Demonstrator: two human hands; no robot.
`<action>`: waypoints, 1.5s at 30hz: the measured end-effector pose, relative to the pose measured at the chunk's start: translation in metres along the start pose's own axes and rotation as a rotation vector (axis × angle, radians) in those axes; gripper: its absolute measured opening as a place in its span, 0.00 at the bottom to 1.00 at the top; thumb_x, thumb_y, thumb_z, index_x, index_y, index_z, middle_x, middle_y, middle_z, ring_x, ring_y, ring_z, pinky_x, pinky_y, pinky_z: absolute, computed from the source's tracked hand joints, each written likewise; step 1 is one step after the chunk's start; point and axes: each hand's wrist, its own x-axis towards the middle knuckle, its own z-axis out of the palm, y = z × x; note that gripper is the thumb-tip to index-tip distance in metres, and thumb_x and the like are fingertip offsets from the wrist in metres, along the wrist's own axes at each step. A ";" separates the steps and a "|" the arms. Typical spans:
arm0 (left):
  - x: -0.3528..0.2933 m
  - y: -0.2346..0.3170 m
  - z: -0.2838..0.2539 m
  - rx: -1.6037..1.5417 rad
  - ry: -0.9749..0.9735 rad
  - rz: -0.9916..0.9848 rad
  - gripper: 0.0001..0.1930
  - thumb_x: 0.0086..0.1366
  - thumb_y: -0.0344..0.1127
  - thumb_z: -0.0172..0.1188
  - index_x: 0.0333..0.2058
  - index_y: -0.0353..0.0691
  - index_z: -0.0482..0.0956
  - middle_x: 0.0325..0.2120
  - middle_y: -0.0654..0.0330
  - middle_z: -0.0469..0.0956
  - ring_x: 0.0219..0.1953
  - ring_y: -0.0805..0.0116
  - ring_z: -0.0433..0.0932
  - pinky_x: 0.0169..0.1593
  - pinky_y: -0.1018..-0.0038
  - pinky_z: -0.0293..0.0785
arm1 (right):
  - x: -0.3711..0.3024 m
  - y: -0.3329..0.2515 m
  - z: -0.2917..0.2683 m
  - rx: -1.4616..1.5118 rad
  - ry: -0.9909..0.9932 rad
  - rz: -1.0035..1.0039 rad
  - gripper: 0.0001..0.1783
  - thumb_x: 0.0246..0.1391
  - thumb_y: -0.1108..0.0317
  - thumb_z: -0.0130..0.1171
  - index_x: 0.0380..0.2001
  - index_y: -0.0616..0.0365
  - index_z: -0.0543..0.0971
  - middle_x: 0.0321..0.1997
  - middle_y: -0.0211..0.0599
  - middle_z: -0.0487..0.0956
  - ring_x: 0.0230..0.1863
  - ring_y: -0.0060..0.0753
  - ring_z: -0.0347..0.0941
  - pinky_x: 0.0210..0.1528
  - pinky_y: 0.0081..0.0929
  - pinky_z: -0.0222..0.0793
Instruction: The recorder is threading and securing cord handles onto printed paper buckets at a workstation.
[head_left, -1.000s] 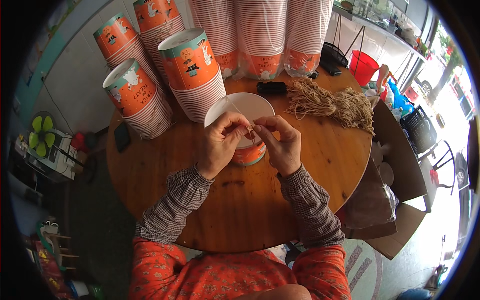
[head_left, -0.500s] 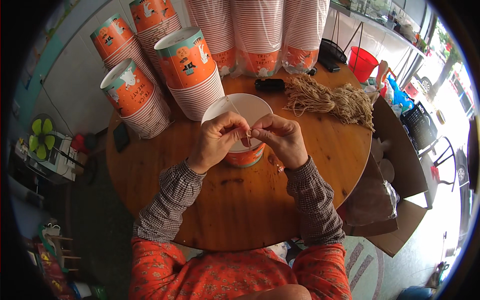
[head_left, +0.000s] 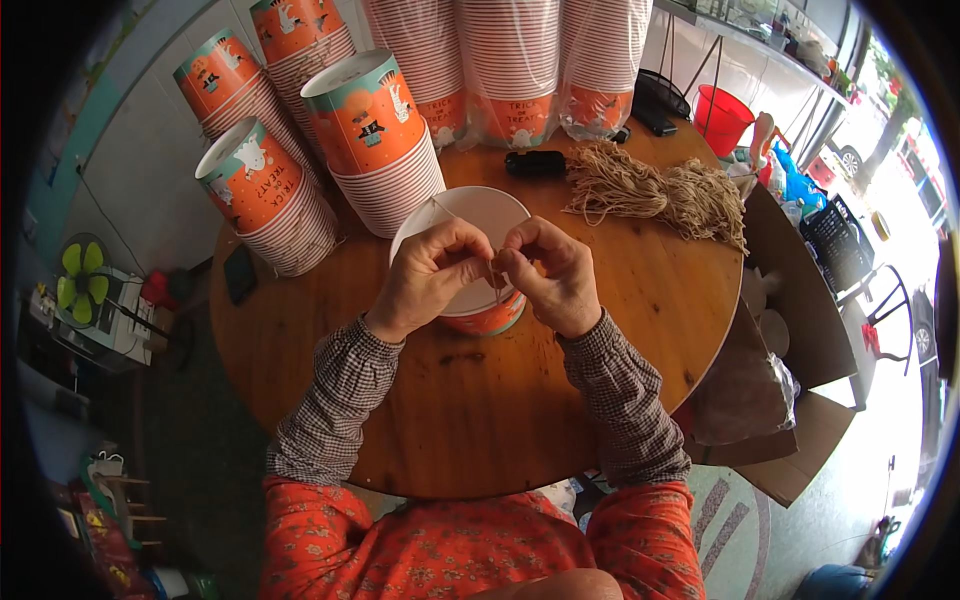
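Informal workroom, round wooden table (head_left: 480, 420), stacked paper buckets (head_left: 375, 145)

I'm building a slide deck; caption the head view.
Left hand and right hand meet at a thin string by an orange bucket on a wooden table, stacked buckets and bundled strands beyond.

Thin tan cord (head_left: 497, 292) is held over an upright, white-lined orange bucket (head_left: 483, 321).

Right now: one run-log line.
left hand: pinching thin cord | right hand: pinching thin cord | paper bucket: upright beneath hands | beige cord bundle: on wooden table
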 end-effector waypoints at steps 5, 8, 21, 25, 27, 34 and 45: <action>-0.001 -0.001 0.006 0.059 -0.029 -0.014 0.05 0.62 0.22 0.58 0.36 0.33 0.73 0.33 0.62 0.77 0.38 0.76 0.79 0.45 0.78 0.77 | 0.000 0.010 -0.004 0.121 0.016 -0.004 0.03 0.57 0.75 0.55 0.33 0.62 0.72 0.27 0.28 0.77 0.27 0.15 0.73 0.31 0.15 0.69; -0.001 0.000 0.006 0.064 -0.029 -0.004 0.05 0.62 0.22 0.59 0.37 0.33 0.73 0.33 0.62 0.78 0.38 0.75 0.79 0.45 0.78 0.77 | 0.001 0.004 -0.003 0.177 0.029 0.018 0.02 0.59 0.75 0.54 0.33 0.61 0.72 0.28 0.27 0.76 0.28 0.15 0.72 0.33 0.15 0.69; 0.002 0.002 0.008 0.152 -0.024 0.040 0.07 0.62 0.23 0.58 0.38 0.33 0.72 0.34 0.62 0.76 0.36 0.75 0.78 0.44 0.79 0.75 | 0.002 0.008 -0.008 0.195 0.031 0.021 0.03 0.59 0.74 0.55 0.34 0.61 0.72 0.33 0.23 0.74 0.36 0.13 0.68 0.41 0.14 0.66; 0.001 0.010 0.011 -0.061 0.061 -0.124 0.08 0.61 0.22 0.54 0.39 0.36 0.69 0.35 0.64 0.73 0.32 0.78 0.76 0.37 0.81 0.74 | 0.001 0.008 -0.010 0.175 0.059 0.042 0.03 0.59 0.73 0.55 0.34 0.61 0.73 0.33 0.23 0.74 0.36 0.13 0.69 0.40 0.15 0.67; -0.001 0.021 0.010 -0.115 0.078 -0.176 0.08 0.62 0.22 0.52 0.39 0.37 0.68 0.34 0.65 0.71 0.30 0.79 0.75 0.34 0.82 0.72 | 0.002 0.009 -0.009 0.213 0.052 0.070 0.03 0.60 0.73 0.55 0.34 0.61 0.73 0.32 0.24 0.75 0.35 0.14 0.71 0.39 0.16 0.69; -0.008 0.020 0.006 -0.440 0.075 -0.361 0.04 0.64 0.27 0.51 0.37 0.39 0.69 0.31 0.64 0.72 0.27 0.78 0.75 0.29 0.84 0.68 | 0.003 0.011 -0.007 0.201 0.042 0.093 0.04 0.61 0.71 0.54 0.35 0.62 0.73 0.32 0.27 0.77 0.33 0.16 0.73 0.37 0.16 0.72; -0.008 0.029 0.017 -0.047 0.169 -0.323 0.02 0.63 0.25 0.52 0.34 0.33 0.71 0.27 0.64 0.74 0.25 0.79 0.75 0.31 0.82 0.73 | 0.004 0.010 -0.007 0.169 0.053 0.083 0.05 0.61 0.71 0.53 0.35 0.62 0.72 0.31 0.27 0.77 0.33 0.15 0.73 0.35 0.16 0.72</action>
